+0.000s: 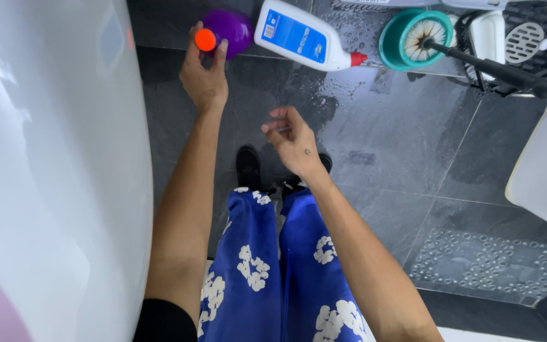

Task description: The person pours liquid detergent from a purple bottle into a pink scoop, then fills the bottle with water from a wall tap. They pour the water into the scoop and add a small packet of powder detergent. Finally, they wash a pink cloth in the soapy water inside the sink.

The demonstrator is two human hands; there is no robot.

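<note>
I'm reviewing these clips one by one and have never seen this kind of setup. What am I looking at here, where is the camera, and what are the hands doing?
There is no machine here: a person wears one camera on the head, so the single picture looks straight down past their arms, blue flowered trousers and dark shoes.

The surface is a wet, dark tiled floor, apparently in a bathroom. A large white curved fixture fills the left side.

The left hand reaches forward and touches a purple bottle with an orange cap, fingers around its cap end. The right hand hangs in the air, loosely curled, holding nothing.

Beside the purple bottle a white bottle with a blue label and red cap lies on its side. Further right is a toilet brush in a teal holder, then a black wire rack.
</note>
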